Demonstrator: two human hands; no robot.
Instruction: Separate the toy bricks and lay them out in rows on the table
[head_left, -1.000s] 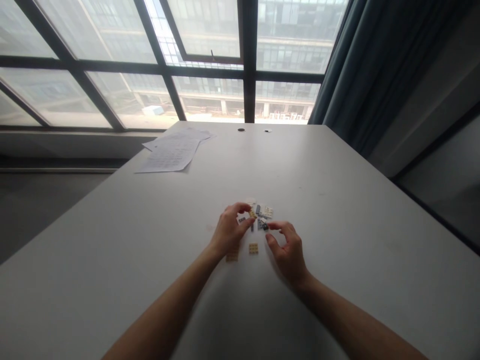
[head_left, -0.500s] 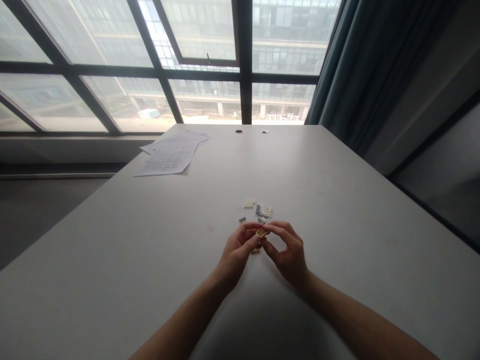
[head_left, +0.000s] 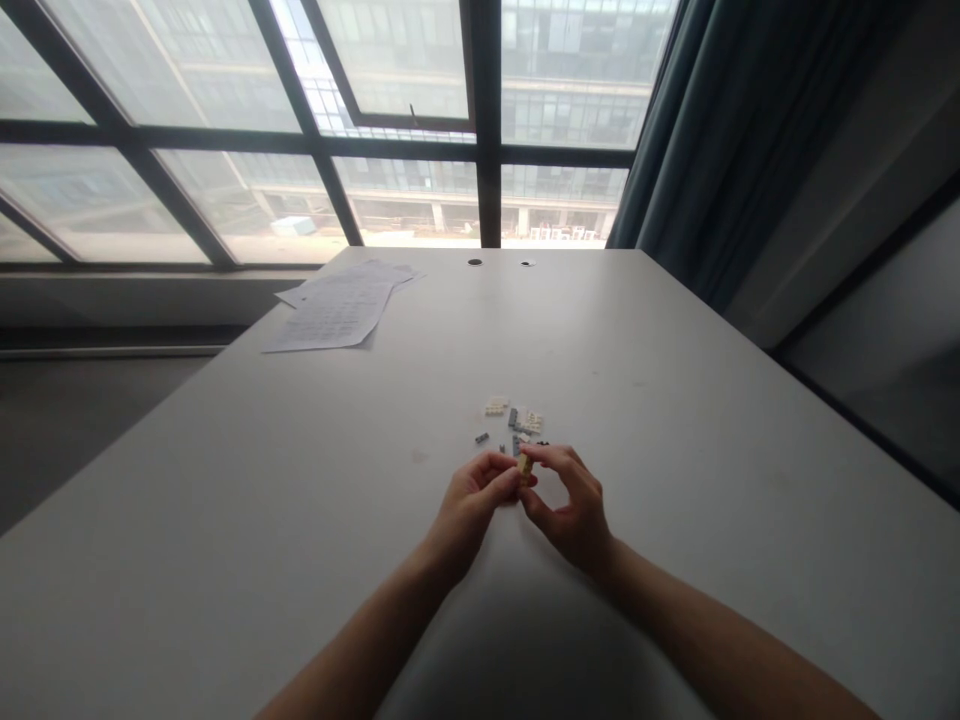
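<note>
A small yellow toy building brick (head_left: 525,465) is held between both hands, low over the near middle of the table. My left hand (head_left: 480,495) pinches it from the left with thumb and fingers. From the right, the thumb and index finger of my right hand (head_left: 574,500) grip the same brick at its lower and upper ends. Fingertips cover part of it. Just beyond the hands lie white bricks (head_left: 495,408), a dark grey brick (head_left: 513,417) and a small grey piece (head_left: 481,438) apart to the left.
The bricks lie on a white table (head_left: 637,400). Printed paper sheets (head_left: 337,305) rest at its far left. Two round holes, one dark hole (head_left: 475,262) among them, sit near the far edge. Beyond are windows (head_left: 405,200) and a blue curtain (head_left: 675,150) at the right.
The yellow brick has been turned between my fingers: its broad face showed before, and now it stands narrow and upright. Both hands stay nearly in place.
</note>
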